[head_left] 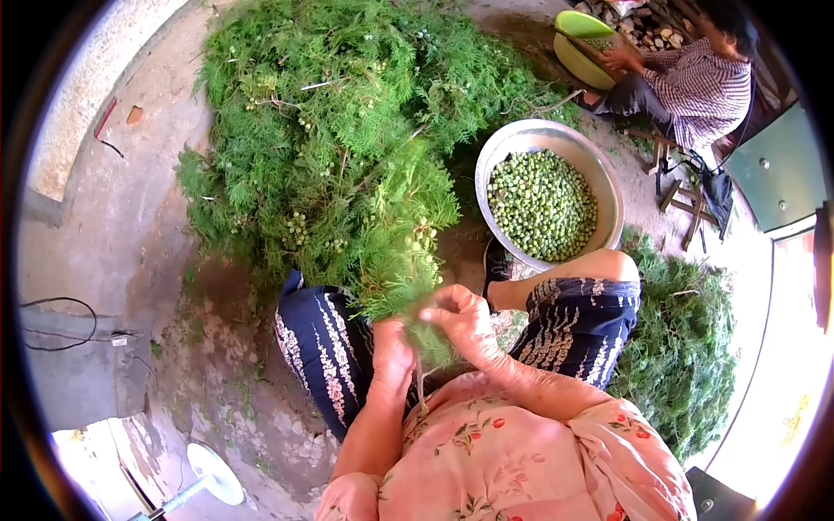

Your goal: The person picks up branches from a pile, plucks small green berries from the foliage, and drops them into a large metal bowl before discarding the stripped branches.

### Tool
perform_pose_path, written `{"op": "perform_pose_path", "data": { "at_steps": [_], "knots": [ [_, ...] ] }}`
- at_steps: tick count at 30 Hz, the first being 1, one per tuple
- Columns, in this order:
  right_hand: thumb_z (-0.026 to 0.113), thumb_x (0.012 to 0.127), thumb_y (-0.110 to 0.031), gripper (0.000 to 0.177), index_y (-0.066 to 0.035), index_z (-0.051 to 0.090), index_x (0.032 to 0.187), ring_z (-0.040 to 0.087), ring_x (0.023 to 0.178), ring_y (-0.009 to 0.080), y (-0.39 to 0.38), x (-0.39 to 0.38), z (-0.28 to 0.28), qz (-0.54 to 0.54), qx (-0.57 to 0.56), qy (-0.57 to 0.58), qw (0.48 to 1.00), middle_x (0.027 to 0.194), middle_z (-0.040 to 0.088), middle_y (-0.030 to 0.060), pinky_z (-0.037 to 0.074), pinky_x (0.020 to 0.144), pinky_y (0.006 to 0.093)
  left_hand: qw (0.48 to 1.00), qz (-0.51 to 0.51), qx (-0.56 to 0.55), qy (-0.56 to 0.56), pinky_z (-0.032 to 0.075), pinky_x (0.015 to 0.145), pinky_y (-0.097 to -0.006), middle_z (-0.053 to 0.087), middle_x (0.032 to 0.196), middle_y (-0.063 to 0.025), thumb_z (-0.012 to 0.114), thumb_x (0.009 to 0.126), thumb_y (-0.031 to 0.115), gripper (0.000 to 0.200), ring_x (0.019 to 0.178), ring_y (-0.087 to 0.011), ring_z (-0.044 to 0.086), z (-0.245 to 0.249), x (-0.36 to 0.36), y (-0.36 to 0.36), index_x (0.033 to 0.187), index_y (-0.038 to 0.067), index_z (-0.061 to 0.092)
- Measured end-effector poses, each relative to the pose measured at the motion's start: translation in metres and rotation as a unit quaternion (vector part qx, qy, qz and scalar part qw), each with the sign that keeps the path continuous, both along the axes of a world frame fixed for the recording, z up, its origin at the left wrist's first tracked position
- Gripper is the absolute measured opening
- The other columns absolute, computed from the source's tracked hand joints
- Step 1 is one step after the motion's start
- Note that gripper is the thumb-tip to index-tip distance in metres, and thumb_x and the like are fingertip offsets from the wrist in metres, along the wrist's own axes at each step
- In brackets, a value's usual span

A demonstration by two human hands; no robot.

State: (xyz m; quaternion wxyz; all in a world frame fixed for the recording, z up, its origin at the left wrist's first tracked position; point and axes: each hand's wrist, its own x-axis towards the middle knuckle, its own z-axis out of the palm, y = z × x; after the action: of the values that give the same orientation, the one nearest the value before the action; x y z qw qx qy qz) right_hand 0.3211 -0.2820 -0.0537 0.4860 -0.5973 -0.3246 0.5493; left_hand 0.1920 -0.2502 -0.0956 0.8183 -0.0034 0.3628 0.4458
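Note:
My left hand (393,352) is closed around the lower stem of a feathery evergreen branch (404,269), held above my lap. Its bare stem end points down toward my shirt, and green seed cones show among the leaves. Close by on the right, my right hand (465,326) has its thumb and fingertips pinched together against the foliage. What lies between those fingertips is blurred and too small to name. Beyond my right hand stands a wide metal basin (614,195), filled with small round green cones (543,204).
A large heap of cut evergreen branches (295,130) lies ahead, and another pile (682,347) is at right. A co-worker (695,91) sits at upper right with a yellow-green tub (565,56). A wooden stool (691,208), a black cable (91,317) and a fan (217,473) stand around.

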Motion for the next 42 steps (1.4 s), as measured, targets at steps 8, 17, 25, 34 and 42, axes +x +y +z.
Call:
{"op": "perform_pose_path", "data": {
  "at_steps": [8, 17, 25, 34, 42],
  "knots": [
    [0.066, 0.079, -0.007, 0.013, -0.005, 0.058, 0.090, 0.056, 0.071, 0.0087, 0.004, 0.008, -0.019, -0.105, 0.047, 0.196, 0.974, 0.080, 0.062, 0.0004, 0.047, 0.068, 0.0228, 0.996, -0.031, 0.075, 0.041, 0.049, 0.064, -0.0231, 0.062, 0.089, -0.0100, 0.062, 0.079, 0.009, 0.027, 0.074, -0.0165, 0.059, -0.005, -0.005, -0.004, 0.102, -0.004, 0.058],
    [0.061, 0.082, -0.007, 0.005, -0.007, 0.058, 0.086, 0.056, 0.063, 0.0089, 0.010, 0.017, 0.000, -0.031, -0.026, 0.230, 0.972, 0.076, 0.065, 0.0046, 0.042, 0.055, 0.0200, 0.981, -0.077, 0.121, 0.134, 0.050, 0.060, -0.0243, 0.060, 0.087, -0.0094, 0.053, 0.084, 0.005, 0.014, 0.071, -0.0151, 0.059, 0.010, -0.004, -0.009, 0.095, -0.003, 0.056],
    [0.064, 0.082, -0.016, 0.008, -0.012, 0.057, 0.082, 0.046, 0.045, 0.0056, 0.022, 0.023, -0.002, -0.088, -0.095, 0.308, 0.943, 0.061, 0.054, -0.0033, 0.031, 0.039, 0.0184, 0.993, -0.065, 0.057, 0.079, 0.051, 0.075, -0.0346, 0.059, 0.099, -0.0154, 0.063, 0.075, -0.001, 0.033, 0.086, -0.0237, 0.058, 0.015, 0.000, -0.013, 0.106, -0.007, 0.054],
    [0.033, 0.089, -0.055, 0.065, 0.004, 0.044, 0.116, 0.056, 0.065, 0.0162, 0.037, 0.109, 0.023, -0.272, 0.052, 0.473, 0.836, 0.083, 0.061, 0.0090, 0.048, 0.060, 0.0261, 0.998, -0.048, 0.008, 0.025, 0.054, 0.078, -0.0367, 0.051, 0.116, -0.0266, 0.057, 0.075, -0.010, 0.029, 0.098, -0.0284, 0.058, 0.014, -0.001, -0.013, 0.103, -0.018, 0.051],
    [0.063, 0.083, -0.025, 0.026, -0.002, 0.063, 0.096, 0.039, 0.043, 0.0045, 0.035, 0.052, 0.031, 0.033, -0.035, 0.040, 0.998, 0.063, 0.057, -0.0010, 0.031, 0.038, 0.0190, 0.986, -0.116, -0.010, 0.117, 0.054, 0.064, -0.0318, 0.060, 0.090, -0.0192, 0.056, 0.076, -0.007, 0.023, 0.073, -0.0247, 0.062, 0.018, 0.004, -0.012, 0.098, -0.013, 0.054]
  ]
}}
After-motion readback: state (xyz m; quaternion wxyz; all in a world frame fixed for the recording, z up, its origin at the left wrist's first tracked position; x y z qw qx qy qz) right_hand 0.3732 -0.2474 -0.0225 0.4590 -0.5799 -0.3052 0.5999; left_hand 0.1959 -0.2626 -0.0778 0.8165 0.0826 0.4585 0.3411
